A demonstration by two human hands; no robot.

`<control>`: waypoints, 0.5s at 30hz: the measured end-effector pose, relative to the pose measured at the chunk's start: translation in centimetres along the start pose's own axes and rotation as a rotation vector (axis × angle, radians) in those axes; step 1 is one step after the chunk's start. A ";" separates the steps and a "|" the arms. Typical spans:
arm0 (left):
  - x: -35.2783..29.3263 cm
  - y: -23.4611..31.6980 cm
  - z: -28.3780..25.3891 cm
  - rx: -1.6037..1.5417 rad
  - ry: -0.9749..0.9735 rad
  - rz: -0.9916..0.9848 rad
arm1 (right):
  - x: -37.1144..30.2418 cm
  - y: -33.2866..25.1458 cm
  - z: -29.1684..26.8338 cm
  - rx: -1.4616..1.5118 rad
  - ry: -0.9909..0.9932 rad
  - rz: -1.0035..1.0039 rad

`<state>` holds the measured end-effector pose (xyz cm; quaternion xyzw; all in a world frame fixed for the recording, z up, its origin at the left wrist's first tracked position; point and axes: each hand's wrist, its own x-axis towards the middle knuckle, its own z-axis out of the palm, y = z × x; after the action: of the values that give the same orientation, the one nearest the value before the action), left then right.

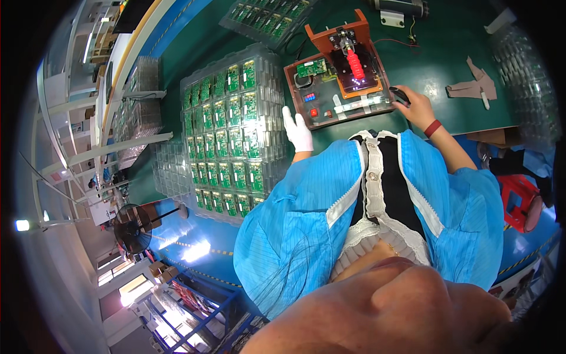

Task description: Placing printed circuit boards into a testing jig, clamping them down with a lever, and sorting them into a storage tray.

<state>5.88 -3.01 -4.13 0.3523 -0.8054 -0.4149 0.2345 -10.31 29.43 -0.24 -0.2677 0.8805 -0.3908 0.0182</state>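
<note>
Sharing the green worktop [435, 66]: a stack of clear trays [270, 94] full of green circuit boards [238, 137], then a reddish-brown fixture [323, 97] just right of it. White-gloved left hand [300, 134] hovers between them, fingers a bit spread. Bare right hand [417, 110] has its fingers pinching some small black thing [399, 92] by the fixture's right edge.
</note>
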 end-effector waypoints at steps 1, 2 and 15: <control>0.0 0.0 -0.2 0.006 0.002 -0.020 | 0.2 0.2 0.0 -0.026 -0.051 0.007; 0.0 0.0 -0.3 0.011 0.005 -0.039 | 0.5 0.3 0.1 -0.052 -0.103 0.013; -1.2 -0.9 -0.6 0.051 -0.001 -0.106 | 2.5 3.4 3.4 -0.080 -0.175 0.015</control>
<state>7.42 -2.74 -4.69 0.4002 -0.7960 -0.4065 0.2025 -13.19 27.80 -4.49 -0.2948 0.8923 -0.3306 0.0871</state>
